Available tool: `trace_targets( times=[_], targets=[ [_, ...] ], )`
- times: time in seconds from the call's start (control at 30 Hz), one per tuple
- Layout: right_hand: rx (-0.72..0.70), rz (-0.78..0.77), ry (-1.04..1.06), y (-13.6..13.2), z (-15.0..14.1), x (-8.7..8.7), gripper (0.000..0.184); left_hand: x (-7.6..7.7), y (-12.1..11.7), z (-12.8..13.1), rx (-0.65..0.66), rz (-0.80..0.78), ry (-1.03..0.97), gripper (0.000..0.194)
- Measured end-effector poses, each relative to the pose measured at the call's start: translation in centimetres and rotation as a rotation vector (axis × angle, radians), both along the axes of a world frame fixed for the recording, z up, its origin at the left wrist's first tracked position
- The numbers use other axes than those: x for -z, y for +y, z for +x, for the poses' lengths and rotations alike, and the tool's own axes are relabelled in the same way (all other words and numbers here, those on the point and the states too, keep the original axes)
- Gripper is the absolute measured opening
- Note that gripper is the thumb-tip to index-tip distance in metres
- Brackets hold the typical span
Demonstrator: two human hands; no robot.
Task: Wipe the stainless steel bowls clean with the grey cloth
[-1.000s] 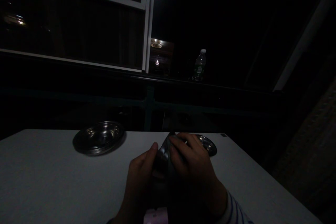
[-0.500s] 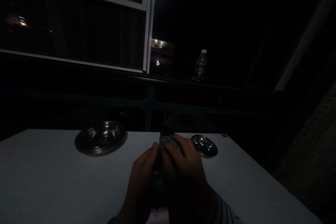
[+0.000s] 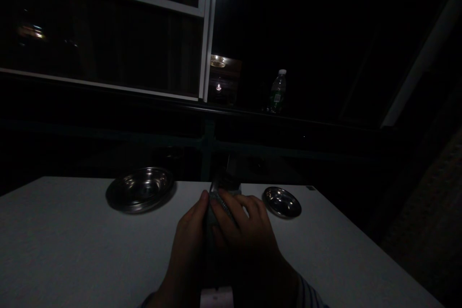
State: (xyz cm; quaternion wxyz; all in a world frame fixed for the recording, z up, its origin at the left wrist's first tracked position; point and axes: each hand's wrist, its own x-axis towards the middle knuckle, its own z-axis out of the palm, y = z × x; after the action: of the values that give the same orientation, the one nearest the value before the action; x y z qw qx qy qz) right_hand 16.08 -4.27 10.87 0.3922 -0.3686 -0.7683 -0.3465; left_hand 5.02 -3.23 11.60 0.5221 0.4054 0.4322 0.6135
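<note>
My left hand [image 3: 189, 233] and my right hand [image 3: 247, 231] are close together over the near middle of the white table [image 3: 72, 240]. Both have their fingers closed about a dark, partly shiny thing [image 3: 224, 184] whose kind I cannot make out in the poor light. A ridged, glossy strip of it shows between the right fingers, and its top end sticks out beyond them. Most of it is hidden by the hands and shadow. Below the wrists a pale pinkish thing [image 3: 216, 297] shows at the bottom edge.
Stacked shallow metal bowls [image 3: 139, 192] stand at the table's far left. A single small metal bowl [image 3: 282, 202] is beyond my right hand. On the dark ledge behind stands a clear plastic bottle [image 3: 277, 91] with a white cap. A window frame [image 3: 207, 33] rises behind.
The right hand's fingers have shifted slightly left and down along the dark thing, and more of its top end shows. The bowls have not moved on the table.
</note>
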Motion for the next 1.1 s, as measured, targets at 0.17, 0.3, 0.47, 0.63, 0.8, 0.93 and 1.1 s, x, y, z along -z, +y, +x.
trace_targets(
  times=[0.17, 0.3, 0.47, 0.63, 0.8, 0.93, 1.1],
  targets=[
    [0.049, -0.122, 0.111, 0.0, 1.3, -0.7, 0.033, -1.2, -1.4, 0.5, 0.023, -0.013, 0.111, 0.032],
    [0.025, -0.191, 0.116, 0.1, 1.8, -0.7, 0.033, -1.4, -1.8, 0.6, 0.01, -0.052, 0.129, 0.035],
    [-0.009, -0.095, 0.055, -0.3, -0.1, 0.2, 0.03, -1.9, -1.7, 0.2, -0.053, -0.054, 0.06, 0.03],
    [-0.005, -0.073, 0.088, -0.3, 0.1, 0.0, 0.028, -1.2, -1.5, 0.3, 0.018, -0.019, 0.001, 0.032],
    [0.026, -0.232, 0.144, 0.2, 2.5, -1.0, 0.034, 0.8, -1.2, 0.9, 0.13, -0.048, 0.005, 0.04],
    [-0.031, -0.192, 0.101, 0.0, 2.0, -0.8, 0.03, 0.5, -1.2, 0.7, 0.109, -0.035, -0.013, 0.035],
    [-0.094, -0.068, 0.07, -0.2, 0.1, -0.2, 0.025, -0.1, -0.9, 0.0, 0.033, -0.013, 0.002, 0.033]
  ],
)
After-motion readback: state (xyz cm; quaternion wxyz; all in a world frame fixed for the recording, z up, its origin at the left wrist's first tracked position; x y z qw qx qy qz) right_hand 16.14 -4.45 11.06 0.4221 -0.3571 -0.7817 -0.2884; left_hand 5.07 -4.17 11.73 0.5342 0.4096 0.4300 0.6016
